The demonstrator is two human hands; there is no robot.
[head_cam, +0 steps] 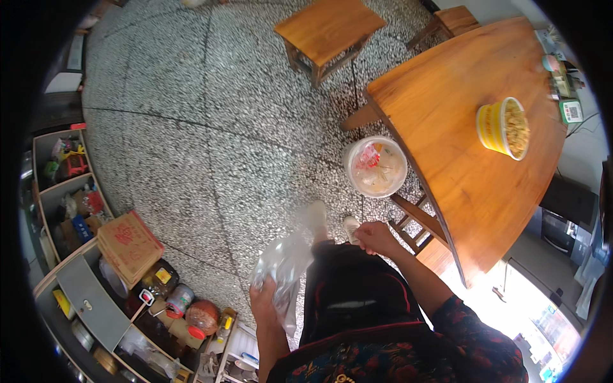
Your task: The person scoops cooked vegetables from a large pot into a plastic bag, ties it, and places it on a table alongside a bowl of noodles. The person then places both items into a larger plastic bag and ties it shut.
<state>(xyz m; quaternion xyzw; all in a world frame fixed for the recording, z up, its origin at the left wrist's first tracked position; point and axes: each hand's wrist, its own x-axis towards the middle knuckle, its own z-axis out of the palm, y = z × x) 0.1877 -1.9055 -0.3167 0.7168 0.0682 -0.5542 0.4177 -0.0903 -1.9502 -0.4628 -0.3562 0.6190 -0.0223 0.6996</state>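
Observation:
A clear plastic bag (286, 261) hangs from my left hand (264, 299), which grips it low in front of me, to the left of my black apron (359, 292). My right hand (378, 238) is held over the apron's upper edge, its fingers curled together with nothing visible in them. Beyond it on the floor stands a round waste bin (352, 167) with a clear liner and scraps inside. On the wooden table (445, 201) to the right sits a yellow and white paper tub (493, 127), heaped with yellowish food.
A wooden stool (330, 26) stands ahead on the speckled terrazzo floor (191, 158). Along the left runs a cabinet (103, 299) with filled compartments. Beside it are a cardboard box (129, 246), a dark oil jug (163, 277) and a large jar (202, 316). Another stool (455, 21) is behind the table.

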